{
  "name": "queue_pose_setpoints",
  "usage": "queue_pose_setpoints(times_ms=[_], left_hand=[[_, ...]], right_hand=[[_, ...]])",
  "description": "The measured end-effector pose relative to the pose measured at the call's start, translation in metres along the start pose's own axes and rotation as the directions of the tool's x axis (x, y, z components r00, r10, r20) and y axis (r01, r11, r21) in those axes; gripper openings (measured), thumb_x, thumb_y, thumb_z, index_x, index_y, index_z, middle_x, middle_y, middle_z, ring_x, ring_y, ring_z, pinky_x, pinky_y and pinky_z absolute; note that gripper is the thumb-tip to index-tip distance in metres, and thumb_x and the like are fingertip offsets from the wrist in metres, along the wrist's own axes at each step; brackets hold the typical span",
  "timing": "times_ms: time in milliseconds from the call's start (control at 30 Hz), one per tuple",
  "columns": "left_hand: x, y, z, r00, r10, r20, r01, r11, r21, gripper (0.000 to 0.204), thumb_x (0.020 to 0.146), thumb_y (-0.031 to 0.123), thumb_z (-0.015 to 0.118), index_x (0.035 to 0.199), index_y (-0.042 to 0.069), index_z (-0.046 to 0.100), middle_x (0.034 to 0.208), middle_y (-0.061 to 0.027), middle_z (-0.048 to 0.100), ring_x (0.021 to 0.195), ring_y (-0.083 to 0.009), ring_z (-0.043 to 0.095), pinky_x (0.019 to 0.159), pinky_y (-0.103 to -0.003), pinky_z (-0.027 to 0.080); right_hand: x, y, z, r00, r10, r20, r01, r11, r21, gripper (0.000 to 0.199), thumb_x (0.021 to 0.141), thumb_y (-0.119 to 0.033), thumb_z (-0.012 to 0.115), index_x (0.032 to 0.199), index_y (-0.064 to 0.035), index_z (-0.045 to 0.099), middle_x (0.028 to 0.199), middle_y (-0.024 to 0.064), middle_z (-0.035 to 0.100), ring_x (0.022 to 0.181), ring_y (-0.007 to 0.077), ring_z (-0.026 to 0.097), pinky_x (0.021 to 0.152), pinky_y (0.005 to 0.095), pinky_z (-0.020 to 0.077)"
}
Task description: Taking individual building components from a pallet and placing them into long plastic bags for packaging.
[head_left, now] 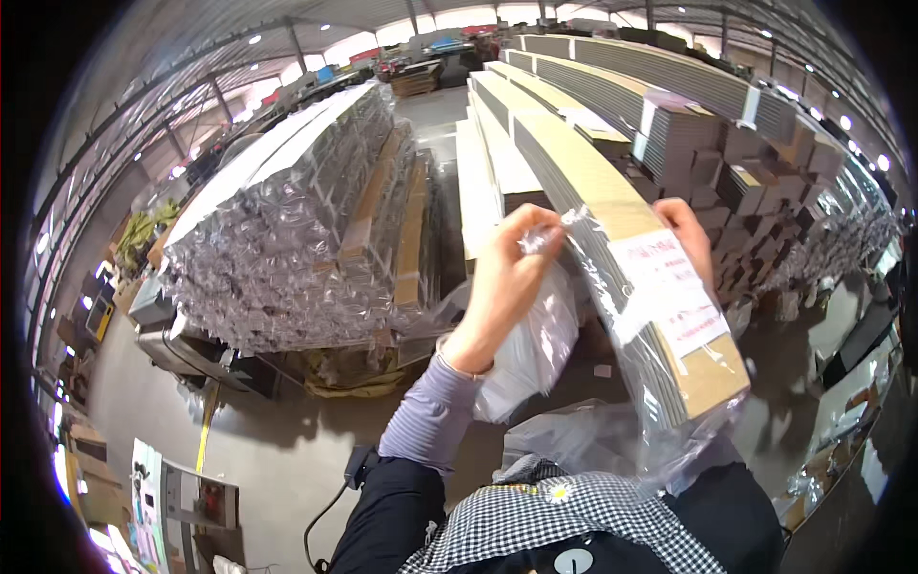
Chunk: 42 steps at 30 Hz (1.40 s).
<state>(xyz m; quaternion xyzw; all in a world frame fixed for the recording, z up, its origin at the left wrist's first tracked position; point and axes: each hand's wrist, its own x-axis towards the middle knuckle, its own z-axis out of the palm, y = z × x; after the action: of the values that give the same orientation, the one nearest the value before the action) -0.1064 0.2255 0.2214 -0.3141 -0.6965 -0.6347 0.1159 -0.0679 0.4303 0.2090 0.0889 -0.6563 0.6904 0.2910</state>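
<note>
A long bundle of stacked grey strips with a tan cardboard top (602,196) runs away from my body. A clear plastic sleeve (660,440) wraps its near end, and a white label with red print (669,287) lies on top. On the bundle's left side, my left hand (516,273) is closed in a pinch on crumpled clear film of the sleeve. At the right edge, beyond the label, my right hand (685,234) has curled fingers, partly hidden by the bundle; what they grip cannot be made out. Loose clear plastic (540,349) hangs below my left wrist.
A large stack of film-wrapped long bundles (277,239) stands to the left, on a low support. More unwrapped bundles (708,143) are piled at the right. A dark cable (320,517) hangs beside my left arm. Yellow tape (206,426) marks the floor.
</note>
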Motion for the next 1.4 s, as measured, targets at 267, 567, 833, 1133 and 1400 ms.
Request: queue_pose_setpoints(times_ms=[267, 567, 833, 1133, 1400], left_hand=[[-0.059, -0.051, 0.04, 0.988, -0.155, 0.017, 0.134, 0.789, -0.6, 0.037, 0.099, 0.033, 0.056, 0.072, 0.01, 0.046, 0.058, 0.0057, 0.044, 0.05, -0.0024, 0.039, 0.045, -0.02, 0.029], [-0.118, -0.149, 0.044, 0.897, -0.439, 0.049, 0.441, 0.887, -0.137, 0.034, 0.086, 0.008, 0.059, 0.119, 0.0, 0.052, 0.059, -0.0074, 0.06, 0.054, -0.0151, 0.059, 0.053, -0.032, 0.046], [-0.133, -0.128, 0.016, 0.962, -0.231, -0.144, 0.213, 0.969, -0.126, 0.057, 0.092, -0.004, 0.05, 0.145, 0.01, 0.035, 0.069, -0.0025, 0.057, 0.056, -0.0082, 0.053, 0.054, -0.025, 0.045], [-0.192, -0.196, -0.024, 0.907, -0.206, -0.368, 0.313, 0.914, 0.259, 0.025, 0.083, -0.006, 0.053, 0.103, 0.006, 0.046, 0.08, -0.0164, 0.061, 0.077, -0.0361, 0.066, 0.069, -0.04, 0.05], [-0.222, -0.252, -0.077, 0.871, -0.349, -0.347, 0.471, 0.794, 0.384, 0.024, 0.077, -0.007, 0.055, 0.097, 0.006, 0.049, 0.079, -0.019, 0.061, 0.079, -0.0399, 0.064, 0.068, -0.041, 0.049]], right_hand=[[-0.042, 0.041, -0.002, 0.984, 0.168, 0.056, -0.177, 0.931, 0.319, 0.031, 0.102, -0.022, 0.045, 0.093, 0.0005, 0.064, 0.081, 0.0042, 0.068, 0.06, 0.0043, 0.058, 0.054, 0.0194, 0.0453], [-0.097, 0.145, -0.023, 0.945, 0.326, -0.023, -0.322, 0.917, -0.234, 0.015, 0.086, 0.006, 0.047, 0.098, -0.0018, 0.053, 0.085, 0.002, 0.056, 0.073, 0.0089, 0.051, 0.068, 0.0233, 0.042], [-0.098, 0.148, 0.012, 0.906, 0.396, 0.149, -0.39, 0.918, -0.071, 0.023, 0.096, -0.021, 0.06, 0.102, 0.0006, 0.055, 0.085, 0.0017, 0.063, 0.068, 0.0056, 0.055, 0.056, 0.0204, 0.0412], [-0.139, 0.233, 0.075, 0.94, 0.26, 0.219, -0.271, 0.962, 0.023, 0.031, 0.097, -0.021, 0.054, 0.116, 0.0031, 0.053, 0.1, 0.0092, 0.063, 0.095, 0.0181, 0.06, 0.084, 0.0305, 0.047], [-0.163, 0.296, 0.123, 0.861, 0.412, 0.296, -0.434, 0.901, 0.009, 0.002, 0.091, -0.003, 0.053, 0.092, -0.0047, 0.055, 0.073, -0.0008, 0.054, 0.065, 0.0064, 0.051, 0.058, 0.0255, 0.0428]])
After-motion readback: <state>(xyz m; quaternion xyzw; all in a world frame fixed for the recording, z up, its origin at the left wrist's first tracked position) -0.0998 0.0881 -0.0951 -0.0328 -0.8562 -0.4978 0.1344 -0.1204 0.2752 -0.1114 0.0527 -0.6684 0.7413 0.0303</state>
